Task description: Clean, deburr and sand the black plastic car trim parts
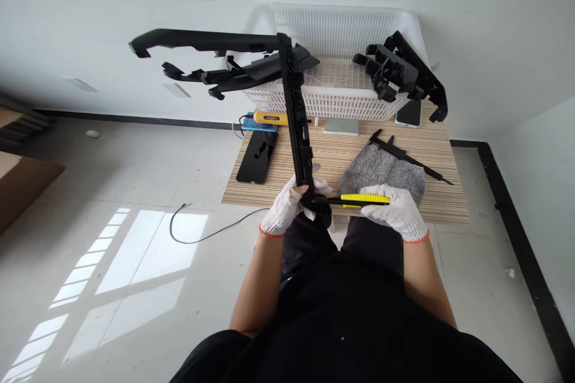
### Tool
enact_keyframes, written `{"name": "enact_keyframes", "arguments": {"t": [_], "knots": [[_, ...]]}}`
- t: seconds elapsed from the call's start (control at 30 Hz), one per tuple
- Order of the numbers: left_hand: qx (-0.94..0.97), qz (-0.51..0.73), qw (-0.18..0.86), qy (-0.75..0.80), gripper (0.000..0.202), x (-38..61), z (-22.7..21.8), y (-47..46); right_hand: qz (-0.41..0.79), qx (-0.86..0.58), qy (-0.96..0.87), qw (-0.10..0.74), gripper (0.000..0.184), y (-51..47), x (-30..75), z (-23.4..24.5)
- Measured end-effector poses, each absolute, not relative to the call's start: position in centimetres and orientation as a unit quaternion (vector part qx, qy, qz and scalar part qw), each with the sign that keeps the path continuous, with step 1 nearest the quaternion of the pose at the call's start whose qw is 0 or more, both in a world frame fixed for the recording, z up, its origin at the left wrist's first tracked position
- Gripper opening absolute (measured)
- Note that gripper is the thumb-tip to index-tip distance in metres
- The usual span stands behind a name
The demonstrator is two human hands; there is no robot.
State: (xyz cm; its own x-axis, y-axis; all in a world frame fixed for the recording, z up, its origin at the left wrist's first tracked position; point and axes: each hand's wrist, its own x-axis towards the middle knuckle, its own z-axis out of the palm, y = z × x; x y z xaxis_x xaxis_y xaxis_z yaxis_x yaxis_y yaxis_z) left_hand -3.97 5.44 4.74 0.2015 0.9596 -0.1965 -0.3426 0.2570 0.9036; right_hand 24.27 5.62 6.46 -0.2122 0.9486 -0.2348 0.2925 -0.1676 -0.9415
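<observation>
My left hand (286, 208), in a white glove, is closed around the near end of a long black plastic part (294, 108) that stands up and bends left at its top. In my right hand (395, 210), also gloved, I grip a yellow and black utility knife (359, 199), its tip touching the part's lower end. Both hands are at the front edge of a small wooden table (345, 155).
A white plastic basket (336, 93) at the table's back holds more black plastic parts (399, 72). On the table lie a grey cloth (381, 170), a black caliper (406, 157), a dark phone (257, 157), another phone (408, 112) and a yellow tool (269, 118). A cable (202, 233) trails on the floor.
</observation>
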Motion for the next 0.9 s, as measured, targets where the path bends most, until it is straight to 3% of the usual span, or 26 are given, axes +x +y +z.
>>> {"name": "enact_keyframes", "arguments": {"t": [0.53,0.9], "knots": [[0.405,0.456,0.664,0.434,0.071,-3.93,5.1,5.68,0.547,-0.515,-0.586,0.303,0.049,5.74,24.47,6.42],[0.421,0.463,0.659,0.416,0.085,-4.15,4.82,5.59,0.537,-0.543,-0.572,0.299,0.053,5.72,24.34,6.57]]}}
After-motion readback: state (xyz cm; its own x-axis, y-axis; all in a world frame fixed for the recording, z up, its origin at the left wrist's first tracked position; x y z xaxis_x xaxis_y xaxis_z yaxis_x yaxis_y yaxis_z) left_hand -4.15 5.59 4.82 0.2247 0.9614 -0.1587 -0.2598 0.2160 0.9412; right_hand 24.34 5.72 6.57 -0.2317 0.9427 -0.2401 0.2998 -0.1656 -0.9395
